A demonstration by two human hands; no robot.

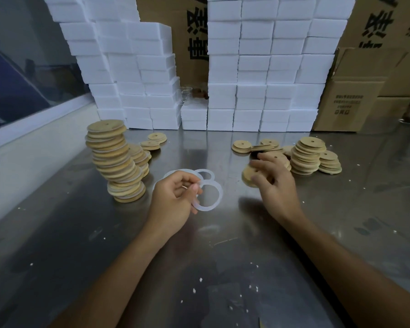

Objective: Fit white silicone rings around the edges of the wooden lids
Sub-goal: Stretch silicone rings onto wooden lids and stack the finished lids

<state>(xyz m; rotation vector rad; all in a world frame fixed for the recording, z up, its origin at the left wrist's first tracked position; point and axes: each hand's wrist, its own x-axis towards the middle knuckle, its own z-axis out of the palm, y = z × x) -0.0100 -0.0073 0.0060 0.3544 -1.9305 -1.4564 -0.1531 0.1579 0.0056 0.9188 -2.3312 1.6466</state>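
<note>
Head view, single: you look forward and down, close over the steel table (223, 268), toward its far edge.

Over a steel table (81, 233), the left hand (173, 204) pinches white rings (208, 197) while the right hand (273, 183) grips a wooden lid (247, 177) near lid stacks (305, 157).

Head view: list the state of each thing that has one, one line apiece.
Left hand: pinches a white silicone ring, lifted off the table.
Right hand: grips a wooden lid, no ring on it yet.
Tall lid stack: standing, leaning.
Right lid stacks: upright, short.
Foam blocks: stacked at the back.
</note>
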